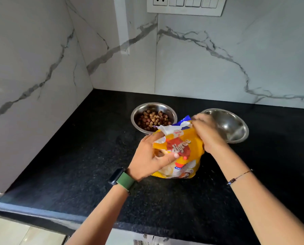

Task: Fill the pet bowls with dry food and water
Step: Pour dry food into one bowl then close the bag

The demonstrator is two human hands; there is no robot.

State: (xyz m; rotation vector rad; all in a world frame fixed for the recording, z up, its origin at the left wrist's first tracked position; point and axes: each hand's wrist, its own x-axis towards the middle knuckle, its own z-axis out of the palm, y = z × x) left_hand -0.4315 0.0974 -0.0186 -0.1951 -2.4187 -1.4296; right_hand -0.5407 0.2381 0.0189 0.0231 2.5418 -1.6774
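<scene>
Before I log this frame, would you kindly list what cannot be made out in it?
Head view only:
- Food bag: brand name partly covered by left hand; whether its top is open is hidden by right hand, which is motion-blurred.
- Right steel bowl: near-left rim behind right hand; water inside cannot be told.
- Left bowl: near rim behind the bag.

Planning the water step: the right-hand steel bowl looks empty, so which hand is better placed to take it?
Right, probably. The right hand grips the yellow kibble bag's top directly in front of the empty bowl. The left hand holds the bag's near side, closer to the kibble-filled bowl.
</scene>
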